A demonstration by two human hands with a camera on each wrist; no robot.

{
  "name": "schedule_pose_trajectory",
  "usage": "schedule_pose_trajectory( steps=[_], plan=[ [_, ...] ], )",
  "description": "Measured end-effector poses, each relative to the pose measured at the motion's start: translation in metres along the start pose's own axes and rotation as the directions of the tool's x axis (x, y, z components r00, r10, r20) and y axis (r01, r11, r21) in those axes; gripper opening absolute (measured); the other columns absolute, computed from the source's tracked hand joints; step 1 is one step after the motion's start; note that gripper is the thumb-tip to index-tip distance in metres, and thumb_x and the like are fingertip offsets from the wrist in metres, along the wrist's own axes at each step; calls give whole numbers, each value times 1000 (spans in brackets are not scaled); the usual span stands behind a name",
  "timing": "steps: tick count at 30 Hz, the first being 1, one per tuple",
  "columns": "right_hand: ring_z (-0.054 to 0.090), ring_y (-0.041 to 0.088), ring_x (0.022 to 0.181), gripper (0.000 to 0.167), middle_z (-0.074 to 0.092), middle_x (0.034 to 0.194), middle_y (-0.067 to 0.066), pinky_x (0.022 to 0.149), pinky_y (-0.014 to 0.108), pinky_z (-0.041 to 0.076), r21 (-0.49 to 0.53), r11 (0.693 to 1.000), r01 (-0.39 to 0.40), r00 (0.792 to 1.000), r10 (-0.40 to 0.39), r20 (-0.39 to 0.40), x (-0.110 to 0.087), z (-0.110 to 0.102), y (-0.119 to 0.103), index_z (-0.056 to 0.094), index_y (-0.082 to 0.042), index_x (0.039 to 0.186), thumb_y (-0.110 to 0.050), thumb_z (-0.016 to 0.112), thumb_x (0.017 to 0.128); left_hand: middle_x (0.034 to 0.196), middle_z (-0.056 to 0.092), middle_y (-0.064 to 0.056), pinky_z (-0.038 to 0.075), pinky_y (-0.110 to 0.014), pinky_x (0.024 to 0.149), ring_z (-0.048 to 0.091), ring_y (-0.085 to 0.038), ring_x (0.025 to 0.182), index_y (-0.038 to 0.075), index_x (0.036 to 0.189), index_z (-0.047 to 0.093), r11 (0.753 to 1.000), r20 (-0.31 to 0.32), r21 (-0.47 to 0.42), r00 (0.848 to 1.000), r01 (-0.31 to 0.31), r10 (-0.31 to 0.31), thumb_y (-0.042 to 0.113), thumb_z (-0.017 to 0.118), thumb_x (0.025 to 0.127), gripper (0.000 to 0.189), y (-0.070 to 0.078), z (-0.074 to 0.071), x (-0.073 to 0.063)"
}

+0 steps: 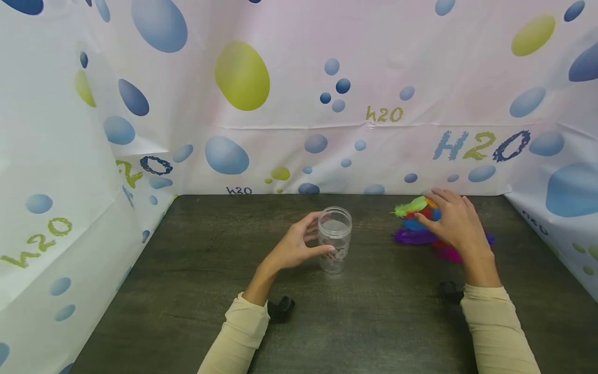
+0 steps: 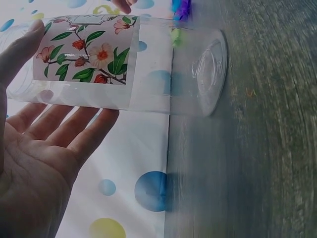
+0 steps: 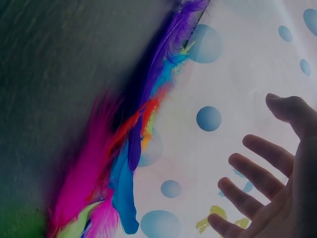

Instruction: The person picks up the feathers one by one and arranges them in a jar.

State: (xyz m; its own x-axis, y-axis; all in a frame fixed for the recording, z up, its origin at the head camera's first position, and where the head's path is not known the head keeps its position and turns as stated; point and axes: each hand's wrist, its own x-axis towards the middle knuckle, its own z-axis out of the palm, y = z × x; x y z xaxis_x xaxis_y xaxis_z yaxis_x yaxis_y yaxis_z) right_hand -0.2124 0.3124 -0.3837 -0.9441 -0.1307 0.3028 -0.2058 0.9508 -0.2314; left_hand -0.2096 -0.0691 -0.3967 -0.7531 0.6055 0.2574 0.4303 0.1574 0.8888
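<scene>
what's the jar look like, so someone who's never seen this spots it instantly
Start from the dark table and go to its middle, at the person's left hand. There the jar stands upright. It is clear, with a flower label, unlike the bright feathers by the right hand.

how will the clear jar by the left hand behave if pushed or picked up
The clear jar is tall and narrow, so a push high up could tip it. With no contents visible through its walls, it is probably light. Its surface below the floral label looks smooth and may be slippery.
</scene>
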Motion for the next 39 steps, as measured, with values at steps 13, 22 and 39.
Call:
schedule_pose_trajectory(
  steps=[13,22,39],
  plan=[
    [37,55,138,67,45,148,36,115,75,23,-1,1000,-18,999,18,34,1,-1,4,53,9,141,-34,75,94,149,51,-25,51,-37,109,54,-38,137,-6,153,38,1000,1,6,1000,3,-3,-2,78,91,74,3,3,0],
    [36,55,138,67,45,149,36,115,75,22,4,1000,-24,999,24,31,1,-3,6,53,9,141,-33,76,94,149,52,-24,52,-37,108,54,-38,137,-3,153,41,1000,0,1,1000,9,-9,0,79,91,73,4,4,4],
    [36,55,138,65,45,149,34,115,76,22,23,999,-34,999,34,28,0,-5,2,54,7,141,-33,74,94,148,53,-23,51,-36,109,54,-36,138,-2,153,41,1000,3,-11,1000,17,-17,0,78,91,73,5,4,3]
  ],
)
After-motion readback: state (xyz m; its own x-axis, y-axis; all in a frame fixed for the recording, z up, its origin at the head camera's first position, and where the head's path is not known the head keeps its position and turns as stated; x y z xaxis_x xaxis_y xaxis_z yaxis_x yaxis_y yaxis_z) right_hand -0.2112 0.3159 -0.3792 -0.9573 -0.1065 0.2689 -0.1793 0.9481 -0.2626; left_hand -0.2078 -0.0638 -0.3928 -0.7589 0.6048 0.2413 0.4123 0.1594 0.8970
